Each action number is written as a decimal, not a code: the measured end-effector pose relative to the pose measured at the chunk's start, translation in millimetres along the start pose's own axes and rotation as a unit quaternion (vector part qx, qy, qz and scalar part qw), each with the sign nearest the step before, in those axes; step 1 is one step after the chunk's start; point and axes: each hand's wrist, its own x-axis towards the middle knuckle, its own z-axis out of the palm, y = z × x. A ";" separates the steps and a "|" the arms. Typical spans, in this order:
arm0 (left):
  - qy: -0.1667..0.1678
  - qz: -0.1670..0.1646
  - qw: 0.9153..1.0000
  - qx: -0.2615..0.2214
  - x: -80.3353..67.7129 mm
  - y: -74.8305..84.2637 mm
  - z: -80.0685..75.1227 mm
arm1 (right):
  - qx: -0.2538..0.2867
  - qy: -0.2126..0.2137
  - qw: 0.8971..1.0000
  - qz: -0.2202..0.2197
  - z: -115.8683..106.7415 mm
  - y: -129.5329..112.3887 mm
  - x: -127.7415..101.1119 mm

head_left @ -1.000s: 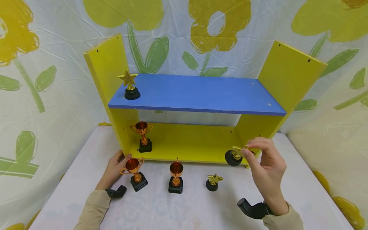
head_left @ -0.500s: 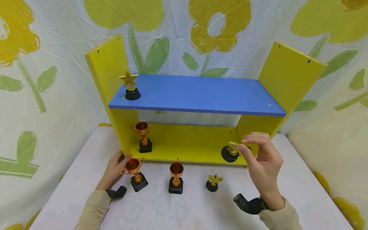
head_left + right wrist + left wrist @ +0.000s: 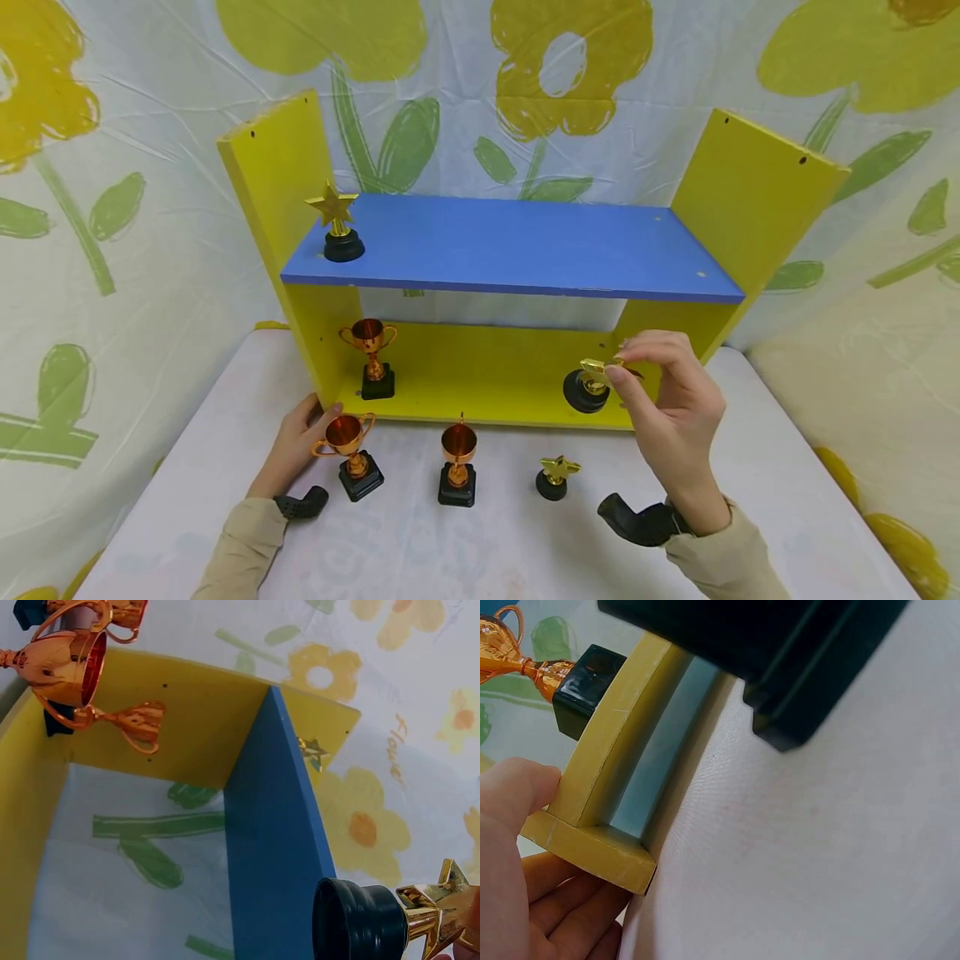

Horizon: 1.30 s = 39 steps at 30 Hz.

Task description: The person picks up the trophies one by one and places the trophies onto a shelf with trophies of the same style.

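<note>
Head view: right hand [image 3: 675,400] pinches star trophy [image 3: 588,385], tipped sideways, seemingly off the shelf [image 3: 487,392].

We see little of the star trophy [image 3: 590,380] that our right hand [image 3: 671,400] pinches: our fingertips [image 3: 617,374] cover much of its gold star, and in the right wrist view that star runs off the frame's right edge. Our left hand [image 3: 296,440] is partly hidden behind the cup trophy [image 3: 349,450] from the head camera, so we cannot tell how its fingers lie. A black blur fills the top of the left wrist view, and we cannot identify it.
</note>
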 end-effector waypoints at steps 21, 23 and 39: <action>-0.004 -0.008 1.000 -0.005 0.2 -1.5 0.4 | 0.028 0.011 0.999 -0.027 14.5 -7.8 15.0; -0.003 -0.006 1.000 -0.009 0.1 -1.9 0.5 | 0.031 0.012 0.999 -0.031 15.9 -8.8 16.5; -0.005 0.000 1.000 -0.005 -0.9 0.6 -0.4 | 0.034 0.015 0.998 -0.051 23.5 -13.9 27.9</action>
